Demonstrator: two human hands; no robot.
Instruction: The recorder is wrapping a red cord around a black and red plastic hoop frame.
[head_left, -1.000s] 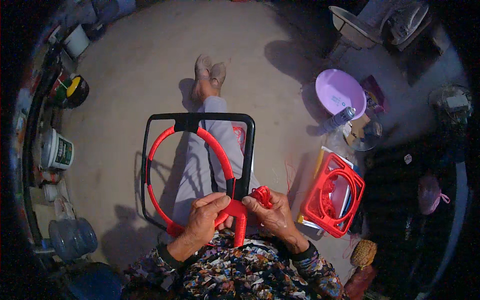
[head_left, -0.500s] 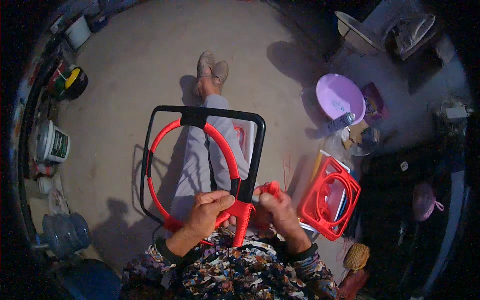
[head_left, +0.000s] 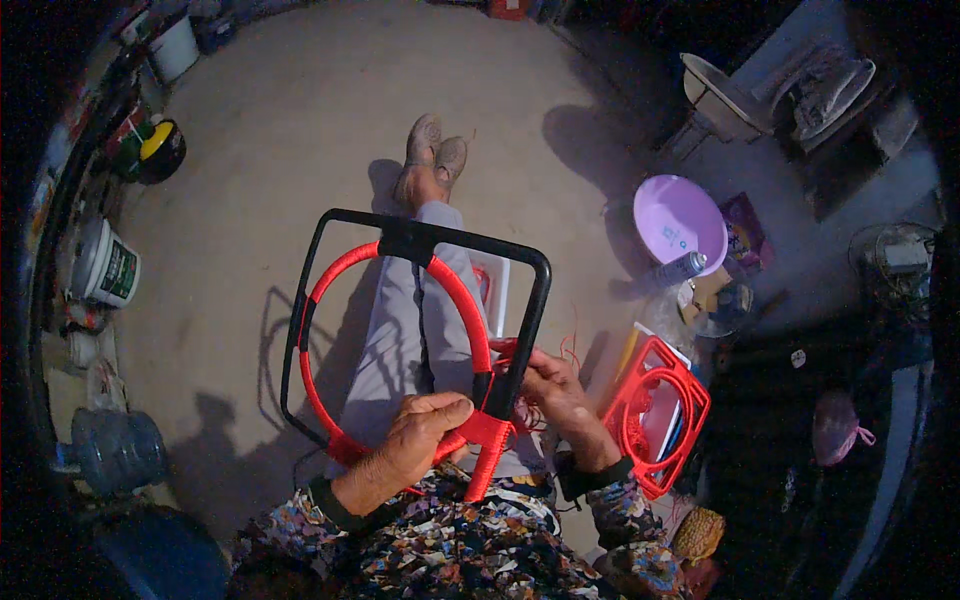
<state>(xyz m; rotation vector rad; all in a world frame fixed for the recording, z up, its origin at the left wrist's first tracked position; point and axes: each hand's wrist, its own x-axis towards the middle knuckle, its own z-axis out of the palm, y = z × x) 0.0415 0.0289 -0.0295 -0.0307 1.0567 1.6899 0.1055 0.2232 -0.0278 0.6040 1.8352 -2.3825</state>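
A black rectangular frame with rounded corners stands tilted over my lap. Inside it is a ring wrapped in red cord, joined to the frame by black bands. My left hand is closed on the ring's lower right joint, thumb on top, where red wrapping also covers the frame's lower bar. At the frame's right side is my right hand, its fingers bent around red cord. The bar partly hides those fingertips, and loose strands show beside the palm.
At right, a red-wrapped frame lies on a white container. Beyond it are a purple basin and a spray can. A white bucket and a clear water jug stand left. A white box sits beside my legs.
My right hand has moved from outside the frame to its right bar, fingers now partly behind it. The cord bundle is less visible. My left hand keeps its hold, and the view has shifted slightly.
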